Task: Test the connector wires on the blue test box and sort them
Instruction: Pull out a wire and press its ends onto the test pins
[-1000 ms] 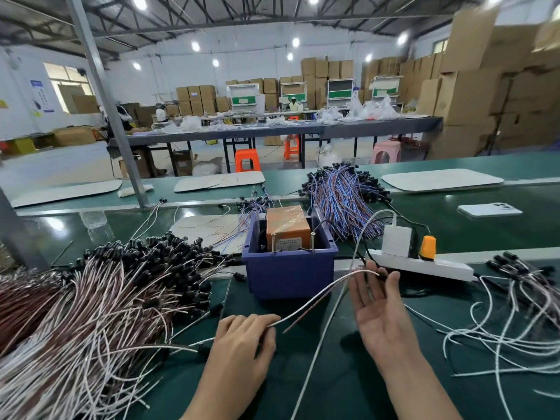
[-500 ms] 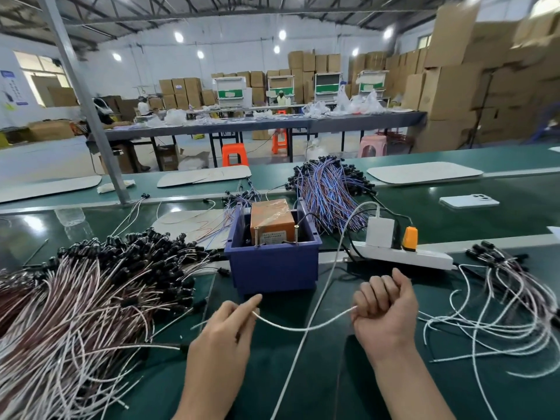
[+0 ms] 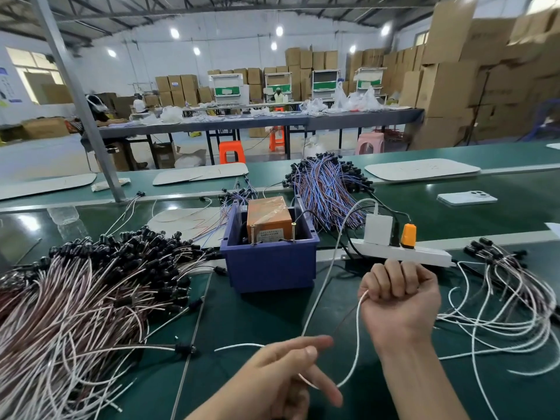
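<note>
Now the right hand [image 3: 400, 295] is clenched round a white connector wire [image 3: 358, 325], front-right of the blue test box [image 3: 269, 265]. The wire loops down to the blurred left hand [image 3: 291, 368], whose grip I cannot tell. A charger cable [image 3: 331, 262] crosses between box and fist. 2 wire heaps flank them: a big pile [image 3: 75, 313] on the left and a loose spread [image 3: 500, 298] on the right.

One wide-angle head-worn camera looks forward and slightly down across the green-matted workbench [image 3: 257, 313], close to the dark blue plastic box [image 3: 269, 265], warehouse hall [image 3: 236, 53] beyond.
</note>
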